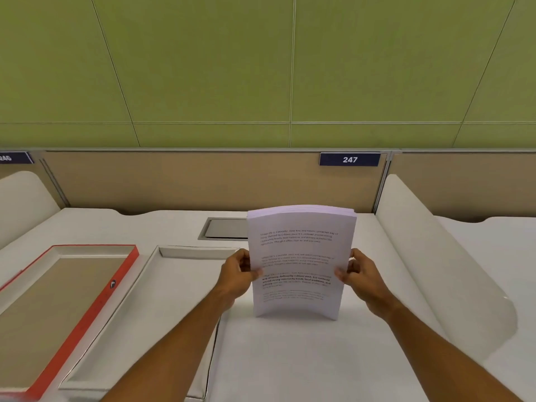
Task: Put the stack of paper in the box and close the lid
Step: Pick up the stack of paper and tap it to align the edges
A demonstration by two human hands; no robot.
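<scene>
Two bare hands grip a stack of printed paper (300,262) upright on a white desk (290,358), left hand (236,275) and right hand (361,275) clasping its side edges. The open white box (150,288) lies to the left, its red lid (95,311) beside it.

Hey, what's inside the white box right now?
Nothing visible: the white box shows a bare white floor. The left hand and forearm cover its right side, so that part can't be checked.

Both hands hold the stack of paper (300,262) upright on the desk (290,358), left hand (236,275) and right hand (361,274) pinching its side edges; the open white box (150,285) lies left, beside the red-edged lid (95,309).
</scene>
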